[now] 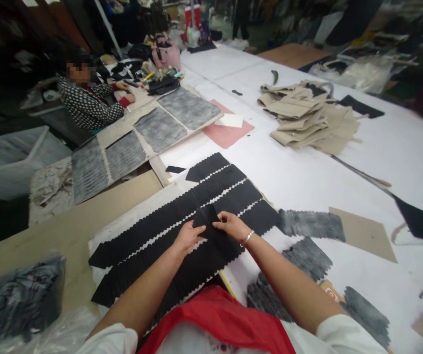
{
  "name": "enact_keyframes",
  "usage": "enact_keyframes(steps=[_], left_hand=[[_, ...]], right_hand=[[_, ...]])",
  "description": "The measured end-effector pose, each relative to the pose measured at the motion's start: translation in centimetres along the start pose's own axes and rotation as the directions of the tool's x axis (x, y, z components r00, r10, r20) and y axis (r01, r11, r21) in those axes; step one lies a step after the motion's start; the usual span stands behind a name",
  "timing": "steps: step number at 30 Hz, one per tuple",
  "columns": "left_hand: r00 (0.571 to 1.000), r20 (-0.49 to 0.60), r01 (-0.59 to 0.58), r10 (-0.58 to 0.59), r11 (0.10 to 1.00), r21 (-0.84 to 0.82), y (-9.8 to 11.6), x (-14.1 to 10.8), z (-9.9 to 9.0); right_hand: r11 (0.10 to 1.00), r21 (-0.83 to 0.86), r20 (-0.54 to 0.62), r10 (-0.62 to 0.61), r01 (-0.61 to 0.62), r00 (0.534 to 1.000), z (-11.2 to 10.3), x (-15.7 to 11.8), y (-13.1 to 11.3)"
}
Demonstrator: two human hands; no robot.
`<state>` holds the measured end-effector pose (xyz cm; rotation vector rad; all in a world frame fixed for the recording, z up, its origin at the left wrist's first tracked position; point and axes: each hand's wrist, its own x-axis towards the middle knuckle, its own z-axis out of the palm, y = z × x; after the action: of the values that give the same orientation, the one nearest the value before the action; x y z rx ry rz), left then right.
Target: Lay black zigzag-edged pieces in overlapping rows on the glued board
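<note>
Both my hands hold one black fabric piece (208,219) a little above a board, at the middle of the head view. My left hand (188,236) pinches its left edge between thumb and fingers. On the opposite edge, my right hand (231,225), with a silver bracelet at the wrist, is closed in a pinch too. Beneath them, black zigzag-edged pieces (159,216) overlap in long rows on a pale board (97,238). Part of the rows is hidden by my forearms.
Grey-backed pieces (312,224) lie right of the board beside a beige sheet (366,233). Beige fabric pieces (307,115) are heaped farther back. A co-worker (86,98) sits at the far left behind another board with grey panels (161,128). A plastic bag of grey pieces (19,295) lies at lower left.
</note>
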<state>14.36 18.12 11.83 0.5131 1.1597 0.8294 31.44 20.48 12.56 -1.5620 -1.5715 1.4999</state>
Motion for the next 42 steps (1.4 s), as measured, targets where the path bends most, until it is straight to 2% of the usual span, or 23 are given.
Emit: enact_keyframes(steps=[3, 8, 12, 14, 16, 19, 22, 25, 29, 31, 34, 40, 42], left_hand=[[0.999, -0.043, -0.004, 0.004, 1.000, -0.015, 1.6, 1.9, -2.2], [0.994, -0.093, -0.057, 0.053, 0.998, -0.041, 4.3, 6.1, -6.1], [0.993, -0.113, -0.052, 0.045, 0.997, -0.060, 6.1, 9.7, -8.5], [0.992, -0.120, -0.051, 0.043, 0.996, -0.068, 6.8, 11.6, -9.0], [0.990, -0.134, -0.060, 0.049, 0.995, -0.082, 7.4, 13.6, -9.0], [0.983, -0.170, -0.079, 0.062, 0.993, -0.093, 8.3, 16.8, -8.6], [0.976, -0.205, -0.092, 0.073, 0.992, -0.085, 9.3, 19.6, -8.1], [0.966, -0.248, -0.096, 0.073, 0.992, -0.080, 10.2, 21.9, -7.9], [0.949, -0.305, -0.097, 0.080, 0.994, -0.041, 10.5, 24.5, -8.0], [0.936, -0.335, -0.109, 0.105, 0.994, 0.007, 10.3, 25.6, -8.1], [0.917, -0.369, -0.117, 0.153, 0.986, 0.118, 9.8, 27.1, -8.5], [0.909, -0.379, -0.079, 0.171, 0.966, 0.246, 9.3, 28.6, -9.3], [0.906, -0.388, -0.068, 0.171, 0.962, 0.265, 9.3, 28.8, -9.4]], right_hand=[[0.998, 0.033, 0.082, 0.042, -0.045, 0.996, 1.1, 3.9, -0.7], [0.999, -0.034, 0.057, 0.009, -0.007, 0.998, 3.2, 10.9, -2.6], [0.992, 0.065, 0.183, 0.092, -0.106, 0.979, 3.8, 16.0, -3.2], [0.990, 0.060, 0.180, 0.118, -0.130, 0.977, 3.7, 18.4, -3.2], [0.993, -0.002, 0.108, 0.114, -0.114, 0.988, 3.5, 20.6, -3.1], [0.993, -0.090, 0.015, 0.084, -0.082, 0.996, 3.0, 23.4, -3.0], [0.991, -0.100, 0.006, 0.090, -0.089, 0.996, 2.3, 25.9, -3.2], [0.982, -0.147, 0.004, 0.122, -0.120, 0.993, 1.3, 28.1, -3.2], [0.928, -0.353, 0.005, 0.131, -0.121, 0.991, 0.3, 30.2, -3.1], [0.856, -0.511, 0.011, 0.097, -0.078, 0.995, 0.1, 30.9, -3.2], [0.698, -0.716, 0.035, 0.034, 0.002, 0.999, -0.1, 31.7, -3.4], [0.557, -0.830, 0.049, 0.058, 0.008, 0.997, -0.3, 31.9, -3.9], [0.540, -0.842, 0.052, 0.077, 0.003, 0.996, -0.6, 31.8, -4.1]])
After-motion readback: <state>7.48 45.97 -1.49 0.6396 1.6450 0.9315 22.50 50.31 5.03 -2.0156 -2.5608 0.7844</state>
